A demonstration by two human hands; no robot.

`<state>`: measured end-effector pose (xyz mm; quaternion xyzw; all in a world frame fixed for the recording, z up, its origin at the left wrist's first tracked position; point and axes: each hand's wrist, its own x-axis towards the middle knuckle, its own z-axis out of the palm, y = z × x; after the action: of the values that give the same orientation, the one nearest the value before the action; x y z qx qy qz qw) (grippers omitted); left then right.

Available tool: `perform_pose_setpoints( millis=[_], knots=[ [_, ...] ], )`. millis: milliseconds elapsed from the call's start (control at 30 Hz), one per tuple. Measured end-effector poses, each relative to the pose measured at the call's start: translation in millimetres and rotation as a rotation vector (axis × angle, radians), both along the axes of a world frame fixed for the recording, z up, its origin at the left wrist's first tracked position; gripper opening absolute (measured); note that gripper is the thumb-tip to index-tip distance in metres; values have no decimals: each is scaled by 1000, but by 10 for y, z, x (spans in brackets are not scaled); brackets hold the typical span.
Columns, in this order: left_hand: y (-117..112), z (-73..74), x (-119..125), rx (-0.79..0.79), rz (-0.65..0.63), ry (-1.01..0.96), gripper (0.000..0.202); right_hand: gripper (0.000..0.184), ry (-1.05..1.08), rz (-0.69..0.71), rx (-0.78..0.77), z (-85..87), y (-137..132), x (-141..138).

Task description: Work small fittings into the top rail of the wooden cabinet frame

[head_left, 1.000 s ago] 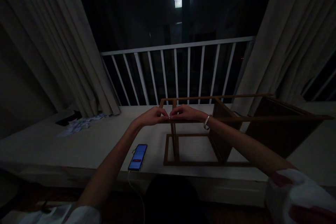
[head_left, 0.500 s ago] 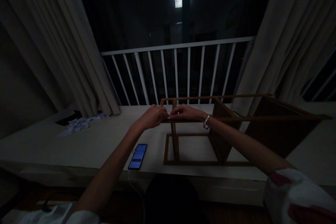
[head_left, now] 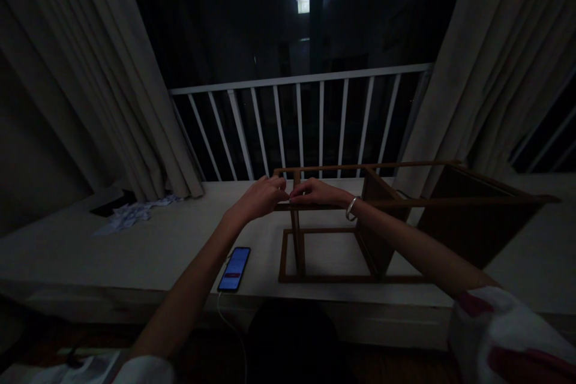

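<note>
A small brown wooden table (head_left: 405,204) lies on its side on a long pale ledge (head_left: 135,258), its thin legs pointing left. Both hands meet at the upper near leg's end. My left hand (head_left: 260,197) has its fingers curled and pinched at the leg's tip. My right hand (head_left: 317,192), with a silver bangle on the wrist, pinches the same spot from the right. Whatever small thing sits between the fingertips is too dark to make out.
A lit phone (head_left: 234,269) lies on the ledge near its front edge, with a white cable hanging down. Crumpled white paper (head_left: 130,213) sits at the left by a curtain (head_left: 112,90). A white railing (head_left: 306,126) stands behind; another curtain (head_left: 490,66) hangs right.
My left hand's fingers have shifted slightly at the leg's tip; the view has drifted a little. The table and the right hand stay where they were.
</note>
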<state>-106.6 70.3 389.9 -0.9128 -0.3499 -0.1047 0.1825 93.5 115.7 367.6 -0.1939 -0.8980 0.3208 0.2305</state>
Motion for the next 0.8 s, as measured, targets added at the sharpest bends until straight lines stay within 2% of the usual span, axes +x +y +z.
perform_pose_setpoints(
  millis=[100,267,600,800],
  knots=[
    [-38,-16,1,18,57,25,23,39,3,4,-17,-6,13,-6],
    [-69,-97,-21,-85,125,-33,25,39,21,-35,-39,-36,52,-20],
    [-110,-224,17,-121,48,-223,21,39,27,-32,-58,-56,83,-1],
    [-116,-254,29,-123,41,-258,18,40,56,-64,-59,-88,113,-11]
  ],
)
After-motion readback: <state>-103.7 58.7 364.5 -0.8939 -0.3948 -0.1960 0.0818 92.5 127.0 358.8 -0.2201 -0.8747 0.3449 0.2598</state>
